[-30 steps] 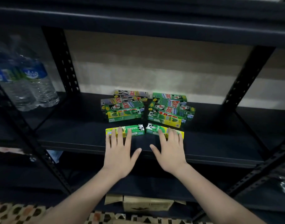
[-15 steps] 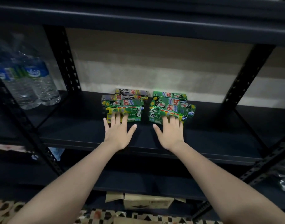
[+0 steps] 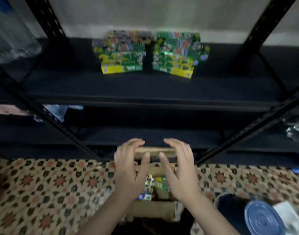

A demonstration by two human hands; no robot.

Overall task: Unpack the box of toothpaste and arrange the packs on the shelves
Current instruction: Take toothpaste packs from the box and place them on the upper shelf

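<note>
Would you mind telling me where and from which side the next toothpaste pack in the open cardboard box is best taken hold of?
Judging by this blurred view, come straight down from above, since the cardboard box walls close off every other side. Grip a toothpaste pack across its exposed top, thumb and fingers on opposite faces. The left hand and right hand hover open above it.

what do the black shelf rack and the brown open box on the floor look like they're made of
Black shelf rack: likely painted metal; slotted uprights, matte finish. Brown open box: looks like cardboard; tan, dull, folded flaps. Motion blur leaves both uncertain.
</note>
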